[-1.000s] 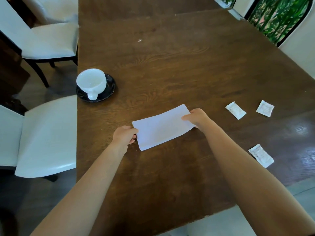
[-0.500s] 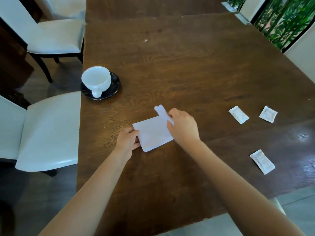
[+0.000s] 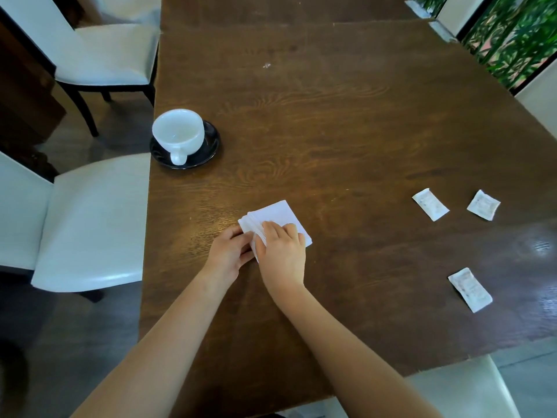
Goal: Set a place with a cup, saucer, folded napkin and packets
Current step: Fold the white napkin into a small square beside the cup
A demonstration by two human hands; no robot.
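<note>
A white napkin [image 3: 272, 215], folded to a small square, lies on the brown wooden table [image 3: 331, 122] near its left side. My left hand [image 3: 229, 256] pinches the napkin's left edge. My right hand [image 3: 283, 251] presses flat on top of the napkin and covers its near half. A white cup [image 3: 177, 132] stands on a black saucer [image 3: 209, 146] at the table's left edge, handle toward me. Three white packets lie to the right: one [image 3: 430, 204], another [image 3: 483, 204] further right, and a third [image 3: 470, 289] nearer me.
White upholstered chairs stand along the left side of the table, one near [image 3: 90, 218] and one further back [image 3: 108, 55]. Another white seat [image 3: 458, 390] shows at the table's near edge. A window with greenery [image 3: 518, 34] is at the far right.
My right hand has carried the napkin's right end over to the left, folding the long rectangle in half, and now presses the folded square down. My left hand stayed at the left edge.
</note>
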